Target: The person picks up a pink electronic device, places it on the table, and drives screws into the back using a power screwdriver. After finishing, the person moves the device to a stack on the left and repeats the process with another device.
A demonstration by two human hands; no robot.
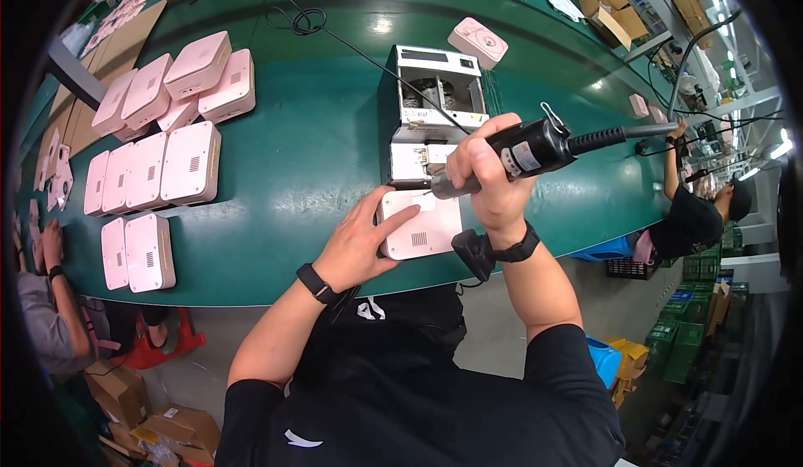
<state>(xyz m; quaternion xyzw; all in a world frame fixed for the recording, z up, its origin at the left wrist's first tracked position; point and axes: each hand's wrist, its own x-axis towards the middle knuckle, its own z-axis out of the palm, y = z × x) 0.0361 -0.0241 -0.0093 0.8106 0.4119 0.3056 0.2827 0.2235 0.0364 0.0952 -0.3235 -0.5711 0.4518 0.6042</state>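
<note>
My right hand is wrapped round a black electric screwdriver, its cable running off to the right. The driver tilts down to the left, and its thin bit reaches the far edge of a white plastic case. Whether the bit sits in a screw is too small to tell. My left hand grips that case on the table, thumb along its near left side and fingers across its top. The case lies flat with a slotted vent upward. Just beyond it stands a box-shaped screw feeder with an open front.
Similar white cases stand in rows and a stack at the left of the green table. Another case lies behind the feeder. A black cable crosses the table. People work at far left and far right.
</note>
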